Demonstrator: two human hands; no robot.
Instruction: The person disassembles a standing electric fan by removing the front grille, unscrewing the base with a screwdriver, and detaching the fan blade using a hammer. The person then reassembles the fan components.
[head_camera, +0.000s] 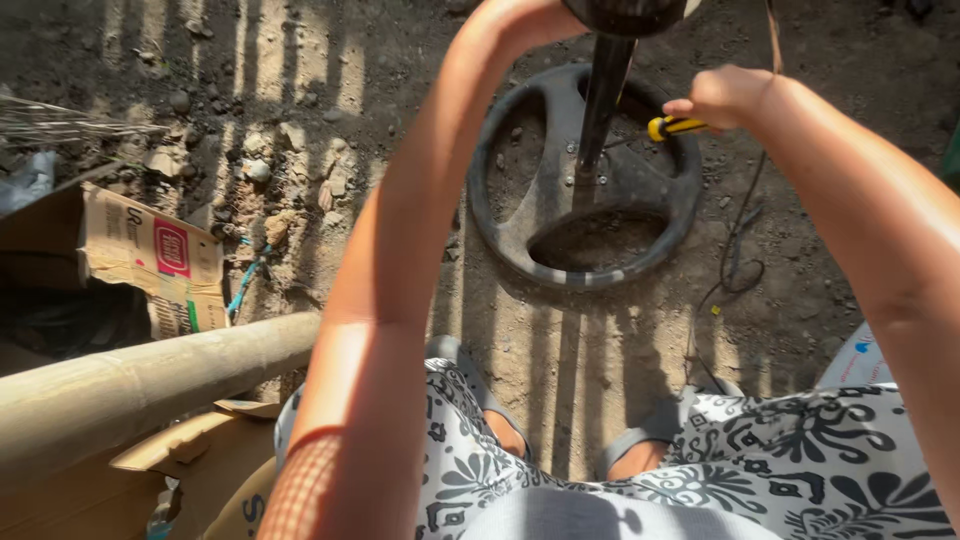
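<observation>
A standing fan's dark round base (585, 262) rests on bare dirt, with its black pole (604, 90) rising toward the camera. My right hand (722, 96) grips a screwdriver with a yellow and black handle (674, 126), its tip angled toward the pole. My left arm reaches up and forward; my left hand (512, 18) is at the top edge by the dark fan head (625, 14), mostly cut off by the frame. My grip there is hidden.
A thin black cord (738, 250) trails over the dirt right of the base. Torn cardboard box flaps (150, 258) and a thick cardboard tube (140, 375) lie at left. Stones (256, 170) scatter the ground. My patterned clothing and grey sandals (640, 432) fill the bottom.
</observation>
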